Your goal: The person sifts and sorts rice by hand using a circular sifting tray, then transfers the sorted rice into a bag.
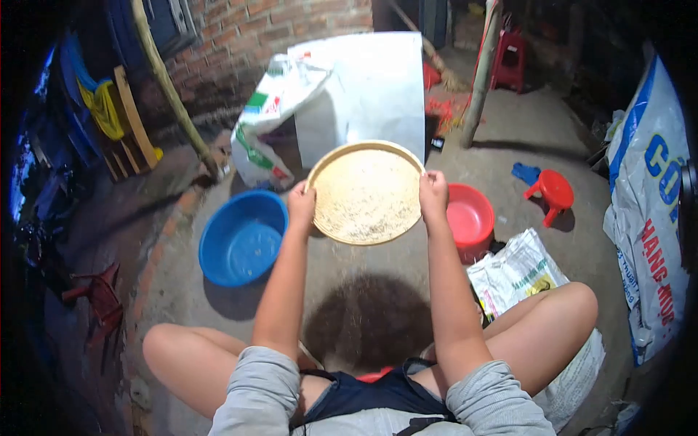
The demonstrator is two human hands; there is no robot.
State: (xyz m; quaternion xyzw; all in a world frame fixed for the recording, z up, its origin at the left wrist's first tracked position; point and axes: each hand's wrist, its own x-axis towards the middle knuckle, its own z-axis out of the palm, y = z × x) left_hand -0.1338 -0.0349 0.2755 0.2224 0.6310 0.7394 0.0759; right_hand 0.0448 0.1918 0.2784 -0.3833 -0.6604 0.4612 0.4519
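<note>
A round woven winnowing tray (pixel 367 144) is held up in front of me at arm's length, over the floor. My left hand (pixel 301 205) is closed on its left rim, and my right hand (pixel 434 195) grips the right rim, thumbs toward the inside. Pale grain-like bits with darker specks (pixel 363 218) lie across the tray, thickest toward the near edge. Left of the tray stands a blue basin (pixel 247 247) on the floor. A red basin (pixel 469 214) is just beyond my right hand, to the right.
A pale sheet (pixel 363 87) stands behind the tray, beside a printed white sack (pixel 273 123). To the right are a flattened sack (pixel 516 269), a low red stool (pixel 556 190) and a large white sack (pixel 647 218). Wooden poles (pixel 171 87) rise left and right.
</note>
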